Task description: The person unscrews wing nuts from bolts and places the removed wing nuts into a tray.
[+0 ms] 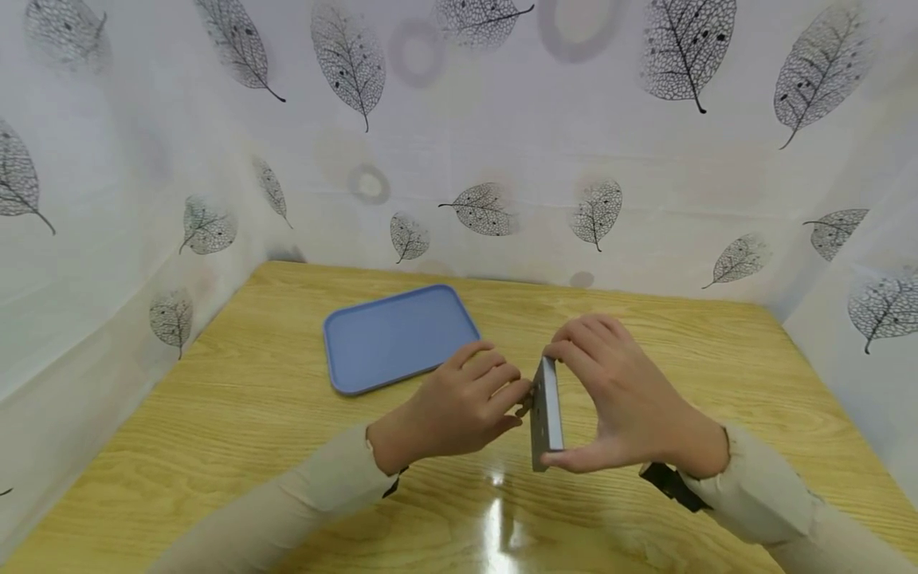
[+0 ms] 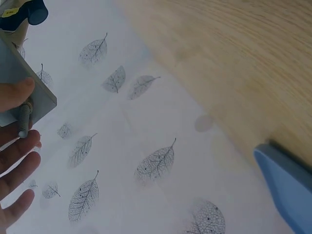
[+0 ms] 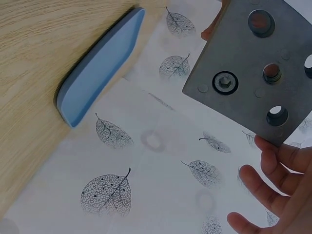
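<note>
A grey square metal plate (image 1: pixel 547 410) stands on edge above the table. My right hand (image 1: pixel 634 391) grips it by opposite edges, thumb below and fingers on top. In the right wrist view the plate (image 3: pixel 239 46) shows several round holes, and a socket-head bolt (image 3: pixel 225 83) sits in one of them. From the other face, in the left wrist view, the threaded bolt end (image 2: pixel 23 122) sticks out. My left hand (image 1: pixel 466 399) pinches at that bolt's base with thumb and forefinger, its other fingers spread. A ring-like piece around the base is partly hidden by the thumb.
A blue rectangular tray (image 1: pixel 398 335) lies on the wood-grain table (image 1: pixel 251 414), behind and left of my hands. A white curtain (image 1: pixel 502 143) with leaf prints surrounds the table's back and sides.
</note>
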The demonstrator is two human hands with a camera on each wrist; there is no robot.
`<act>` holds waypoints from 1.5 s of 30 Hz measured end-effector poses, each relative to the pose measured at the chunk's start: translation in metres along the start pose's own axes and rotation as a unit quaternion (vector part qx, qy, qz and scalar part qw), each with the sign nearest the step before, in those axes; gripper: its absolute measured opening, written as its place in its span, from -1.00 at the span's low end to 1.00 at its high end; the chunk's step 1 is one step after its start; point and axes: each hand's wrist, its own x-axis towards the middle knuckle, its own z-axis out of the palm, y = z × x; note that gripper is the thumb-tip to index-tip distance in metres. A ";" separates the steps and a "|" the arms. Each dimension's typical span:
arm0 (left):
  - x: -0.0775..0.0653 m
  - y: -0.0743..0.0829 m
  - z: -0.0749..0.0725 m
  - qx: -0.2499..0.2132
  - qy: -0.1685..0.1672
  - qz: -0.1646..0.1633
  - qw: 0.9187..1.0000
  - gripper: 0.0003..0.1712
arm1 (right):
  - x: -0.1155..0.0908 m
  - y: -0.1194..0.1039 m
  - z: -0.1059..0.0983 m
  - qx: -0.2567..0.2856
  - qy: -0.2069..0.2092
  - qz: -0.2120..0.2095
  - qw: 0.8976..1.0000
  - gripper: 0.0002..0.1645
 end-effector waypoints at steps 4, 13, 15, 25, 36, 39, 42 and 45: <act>0.001 0.000 -0.001 -0.020 -0.022 -0.014 0.999 -0.60 | 0.000 0.001 0.000 -0.007 -0.007 0.002 1.000 -0.03; -0.001 -0.002 -0.002 -0.108 -0.059 -0.048 0.991 -0.60 | 0.000 0.002 0.002 -0.003 -0.014 -0.001 1.000 -0.04; -0.001 -0.003 -0.002 -0.130 -0.064 -0.056 0.988 -0.62 | 0.000 0.002 0.002 -0.003 -0.014 -0.002 1.000 -0.03; -0.002 -0.004 -0.003 -0.212 -0.086 -0.093 0.969 -0.73 | 0.000 0.001 0.002 -0.002 -0.013 0.002 1.000 -0.03; -0.003 -0.001 0.001 -0.175 -0.063 -0.086 0.979 -0.67 | 0.000 0.001 0.001 -0.003 -0.009 0.007 1.000 -0.03; -0.003 -0.001 0.002 -0.179 -0.059 -0.090 0.978 -0.71 | 0.000 0.001 0.001 -0.003 -0.011 0.007 1.000 -0.02; -0.002 -0.001 0.000 -0.189 -0.059 -0.093 0.976 -0.76 | 0.000 0.001 0.000 -0.003 -0.012 0.007 1.000 -0.02; -0.002 -0.001 -0.001 -0.194 -0.060 -0.095 0.975 -0.82 | 0.000 0.001 0.001 -0.003 -0.014 0.007 1.000 -0.02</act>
